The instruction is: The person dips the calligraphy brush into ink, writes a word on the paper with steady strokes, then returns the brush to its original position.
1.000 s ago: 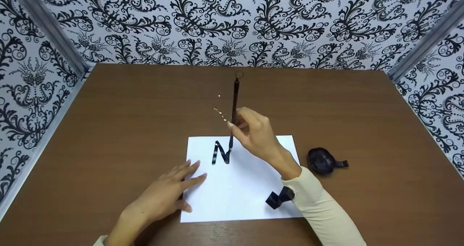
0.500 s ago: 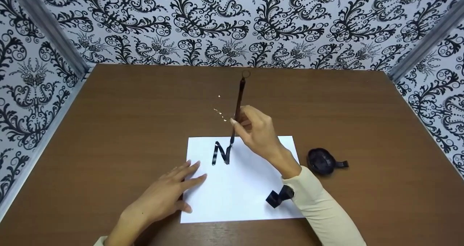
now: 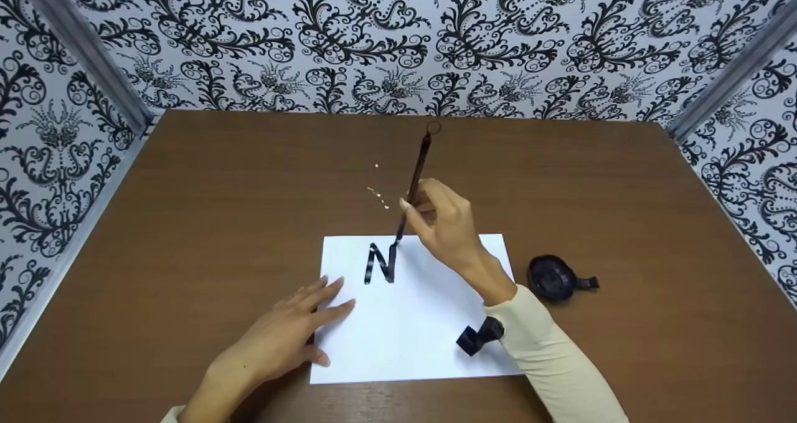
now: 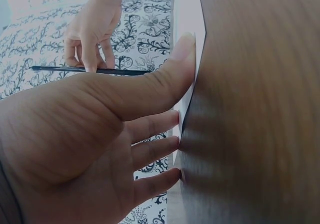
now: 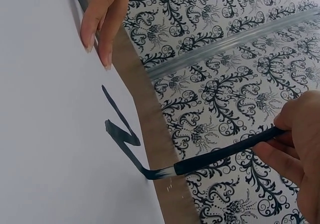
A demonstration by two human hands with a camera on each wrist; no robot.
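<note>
My right hand (image 3: 443,227) pinches a dark, slim paintbrush (image 3: 418,166) with a small loop at its top end. In the right wrist view, the bristles of the paintbrush (image 5: 215,155) touch the sheet at the end of a black stroke. That white sheet of paper (image 3: 411,323) bears a black painted letter N (image 3: 381,264) near its upper edge. Spread over the sheet's left edge, my left hand (image 3: 280,336) rests with straight fingers. The left wrist view shows the left thumb (image 4: 170,76) and fingertips lying on the paper's border.
A black dish with a short handle (image 3: 553,278) stands on the brown table (image 3: 205,223), right of the paper. A black strapped device (image 3: 479,337) sits at my right wrist, over the sheet. Patterned wall panels (image 3: 373,43) border the table behind and on both sides.
My right hand has shifted slightly up and right, and the brush has tilted to the right. Its tip has moved up to the top of the N's right stroke. The left hand has stayed put.
</note>
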